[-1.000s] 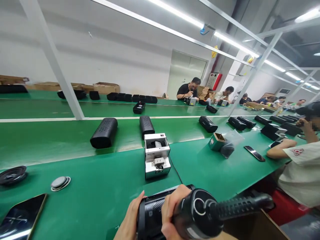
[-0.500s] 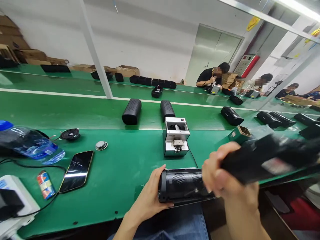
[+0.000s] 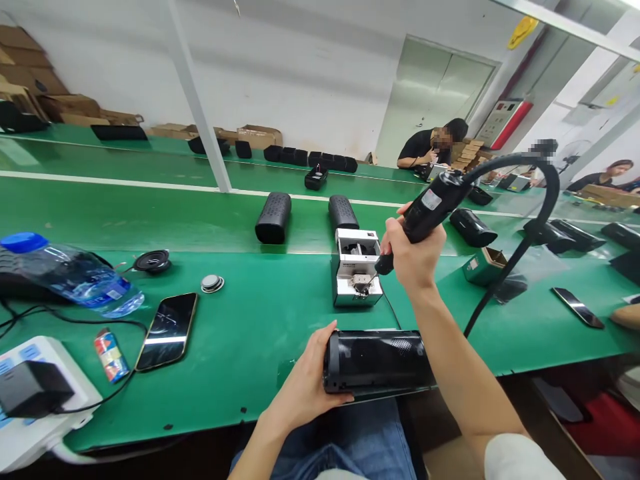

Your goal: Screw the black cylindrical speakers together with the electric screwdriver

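Where a long green worktop [image 3: 240,300] stretches out around a small white machine [image 3: 356,267], a long black housing [image 3: 375,363] lies crosswise on the machine's near side, the left hand [image 3: 313,373] clamped around its left end, presumably to stop it rolling. Whether worktop or lap bears its weight cannot be told. Two dark shells, one [image 3: 343,212] directly behind the machine and another [image 3: 274,218] behind and to its left, appear parked clear of the working space. Well left of the machine, a water bottle [image 3: 75,273] lies on its side, seemingly out of the way. Well apart from its partner, the right hand [image 3: 414,250] is wrapped around a black electric driver [image 3: 443,200], slanting it down from the machine's right, apparently to line its tip up with the front; contact is too small to confirm. A phone [image 3: 167,333] rests flat to the machine's left, nearer the wearer, with a colourful lighter [image 3: 111,355] farther left. Smallest, a silver disc [image 3: 213,283] sits left of the machine, likely set aside.
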A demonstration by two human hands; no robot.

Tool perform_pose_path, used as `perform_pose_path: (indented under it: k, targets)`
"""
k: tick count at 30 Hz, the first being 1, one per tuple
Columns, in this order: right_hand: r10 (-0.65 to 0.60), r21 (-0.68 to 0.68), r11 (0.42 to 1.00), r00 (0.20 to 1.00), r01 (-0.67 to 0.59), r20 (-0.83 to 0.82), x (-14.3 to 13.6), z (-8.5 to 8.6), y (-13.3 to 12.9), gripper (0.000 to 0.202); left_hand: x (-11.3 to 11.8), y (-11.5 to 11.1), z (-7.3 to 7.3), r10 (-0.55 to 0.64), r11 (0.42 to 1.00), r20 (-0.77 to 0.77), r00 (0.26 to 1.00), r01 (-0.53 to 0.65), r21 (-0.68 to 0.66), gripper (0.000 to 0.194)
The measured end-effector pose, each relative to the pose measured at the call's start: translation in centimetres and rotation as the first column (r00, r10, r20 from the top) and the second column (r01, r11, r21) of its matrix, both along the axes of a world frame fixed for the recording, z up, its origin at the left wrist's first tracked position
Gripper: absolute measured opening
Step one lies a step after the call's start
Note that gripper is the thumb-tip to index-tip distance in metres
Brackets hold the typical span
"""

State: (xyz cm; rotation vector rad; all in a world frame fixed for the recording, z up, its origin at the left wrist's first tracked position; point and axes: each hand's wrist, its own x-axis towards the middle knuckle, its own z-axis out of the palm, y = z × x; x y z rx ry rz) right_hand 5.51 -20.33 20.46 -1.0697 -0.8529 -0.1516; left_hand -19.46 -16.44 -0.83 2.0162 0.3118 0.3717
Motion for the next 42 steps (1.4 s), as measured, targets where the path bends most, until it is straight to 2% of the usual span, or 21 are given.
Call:
perform_pose_path:
  k: [7, 11, 14, 21, 26, 30, 33, 35, 37, 39, 40, 41, 42]
  targets:
    - [-0.011, -0.042, 0.999, 1.000, 0.010, -0.022, 0.3, -0.2, -0.7, 0.022, -0.1, 0.0, -0.3, -0.007, 0.999, 0.016, 1.000, 0.006, 0.039, 0.147]
    - [-0.011, 0.050, 0.999, 1.000, 0.010, 0.005, 0.5, -0.1, -1.2, 0.020, -0.1, 0.1, -0.1, -0.009, 0.998, 0.019, 1.000, 0.008, 0.055, 0.144]
    - [-0.035, 0.097, 0.995, 0.999, 0.033, 0.020, 0.7, 0.2, -0.6, 0.020, -0.1, 0.1, 0.0, -0.005, 0.999, 0.013, 1.000, 0.004, 0.049, 0.141]
    - [-0.058, -0.026, 0.998, 0.998, 0.057, -0.020, 1.1, -0.5, 1.2, 0.021, -0.1, 0.1, 0.0, 0.015, 0.999, 0.020, 1.000, -0.016, 0.045, 0.141]
    - [-0.020, -0.066, 0.998, 0.999, 0.017, -0.049, 1.4, -1.0, 0.5, 0.023, 0.0, 0.1, 0.1, 0.000, 0.998, 0.007, 1.000, 0.000, 0.059, 0.145]
    - [0.015, -0.008, 1.000, 1.000, -0.015, 0.005, 0.8, 0.3, -2.0, 0.021, 0.0, 0.0, 0.1, -0.010, 0.997, 0.020, 1.000, 0.009, 0.082, 0.149]
    - [0.006, 0.055, 0.998, 0.998, -0.009, 0.058, -0.5, 2.4, -4.5, 0.019, 0.0, 0.1, 0.1, -0.006, 0.996, 0.037, 0.999, 0.002, 0.092, 0.147]
    - [-0.057, 0.141, 0.989, 0.993, 0.042, 0.104, -0.8, 3.8, -5.5, 0.018, -0.1, 0.2, 0.1, -0.007, 0.996, 0.041, 0.999, 0.003, 0.095, 0.145]
    - [-0.205, 0.269, 0.950, 0.966, 0.158, 0.159, 0.0, 4.8, -5.4, 0.014, -0.1, 0.2, 0.2, -0.011, 0.995, 0.039, 0.999, 0.007, 0.097, 0.144]
    - [-0.380, 0.445, 0.855, 0.905, 0.265, 0.190, 1.9, 4.9, -4.2, 0.015, -0.1, 0.2, 0.1, -0.007, 0.995, 0.033, 0.999, 0.003, 0.098, 0.146]
    - [-0.423, 0.508, 0.815, 0.885, 0.277, 0.196, 3.0, 4.7, -3.4, 0.015, -0.1, 0.2, 0.1, -0.002, 0.995, 0.030, 1.000, -0.001, 0.096, 0.147]
    - [-0.427, 0.533, 0.803, 0.882, 0.267, 0.201, 4.0, 4.4, -2.5, 0.014, -0.2, 0.1, 0.0, 0.002, 0.996, 0.028, 1.000, -0.005, 0.093, 0.147]
    - [-0.392, 0.501, 0.829, 0.897, 0.247, 0.207, 4.8, 4.0, -1.6, 0.013, -0.2, 0.1, -0.1, 0.006, 0.996, 0.026, 1.000, -0.008, 0.089, 0.147]
